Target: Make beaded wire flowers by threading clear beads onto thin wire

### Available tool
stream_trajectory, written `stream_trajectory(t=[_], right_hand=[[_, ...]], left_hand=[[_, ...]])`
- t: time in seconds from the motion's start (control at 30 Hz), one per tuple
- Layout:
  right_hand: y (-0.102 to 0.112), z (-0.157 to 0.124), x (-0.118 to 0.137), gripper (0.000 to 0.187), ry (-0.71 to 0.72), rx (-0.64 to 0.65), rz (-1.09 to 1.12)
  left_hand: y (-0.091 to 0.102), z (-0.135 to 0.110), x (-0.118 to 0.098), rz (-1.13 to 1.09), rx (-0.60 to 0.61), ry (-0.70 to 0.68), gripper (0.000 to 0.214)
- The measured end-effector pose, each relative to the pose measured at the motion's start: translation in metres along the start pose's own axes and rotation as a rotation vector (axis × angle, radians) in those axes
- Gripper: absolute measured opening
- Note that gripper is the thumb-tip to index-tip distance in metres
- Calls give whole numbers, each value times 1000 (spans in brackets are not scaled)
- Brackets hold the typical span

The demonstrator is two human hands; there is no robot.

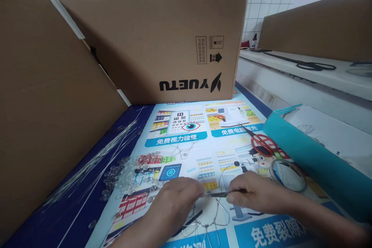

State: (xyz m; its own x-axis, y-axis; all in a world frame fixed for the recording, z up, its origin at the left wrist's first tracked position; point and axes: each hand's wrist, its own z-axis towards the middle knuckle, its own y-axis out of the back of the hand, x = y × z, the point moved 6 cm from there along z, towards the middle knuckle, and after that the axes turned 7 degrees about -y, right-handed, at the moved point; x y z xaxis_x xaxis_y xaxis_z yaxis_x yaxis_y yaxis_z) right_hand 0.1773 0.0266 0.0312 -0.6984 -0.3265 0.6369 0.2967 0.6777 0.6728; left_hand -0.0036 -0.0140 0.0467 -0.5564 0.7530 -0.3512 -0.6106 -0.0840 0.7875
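Observation:
My right hand (255,192) is closed around slim metal pliers (218,194), whose tip points left and meets the fingertips of my left hand. The fingers of my left hand (177,197) are pressed together on a thin wire frame (207,225) bent into loops. This wire hangs below both hands over the printed sheet, and the exact spot that my left fingers pinch is hidden. Many clear glass-like beads (128,172) lie spread to the left of my left hand. Beyond the hands lies another fine wire piece (183,153) with a bead on it.
Straight wires (95,155) lie along the left. Red-handled scissors (263,143), a round clear container (287,176) and a teal box (314,155) are at right. Cardboard panels (151,46) stand behind and left. Black scissors (308,64) rest on the ledge.

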Motion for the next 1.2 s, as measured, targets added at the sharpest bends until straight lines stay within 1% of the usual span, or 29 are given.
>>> stream_trajectory(t=[0.17,0.37,0.63,0.77,0.83,0.93,1.03,1.13,1.2], right_hand=[[-3,2,-1,41,-2,-30,-45],[-4,2,-4,40,-65,-109,-94],[-4,3,-6,40,-96,-164,-32],[-6,4,-9,41,-95,-187,-39],[-5,3,-8,41,-92,-192,-52],[-1,1,-2,39,-93,-204,-100],[6,-4,5,32,-99,-275,-229],[11,-8,11,29,-84,-349,-370],[11,-9,12,30,-65,-360,-426]], left_hand=[[4,3,-2,21,-5,-27,15],[5,4,-5,98,15,-27,17],[7,3,-14,176,-15,-58,24],[9,3,-16,197,-36,-68,24],[9,3,-13,171,-51,-56,21],[10,4,-6,94,-39,3,17],[11,6,0,-15,-37,50,16],[14,9,1,-143,-73,15,22],[15,9,0,-213,-90,-26,28]])
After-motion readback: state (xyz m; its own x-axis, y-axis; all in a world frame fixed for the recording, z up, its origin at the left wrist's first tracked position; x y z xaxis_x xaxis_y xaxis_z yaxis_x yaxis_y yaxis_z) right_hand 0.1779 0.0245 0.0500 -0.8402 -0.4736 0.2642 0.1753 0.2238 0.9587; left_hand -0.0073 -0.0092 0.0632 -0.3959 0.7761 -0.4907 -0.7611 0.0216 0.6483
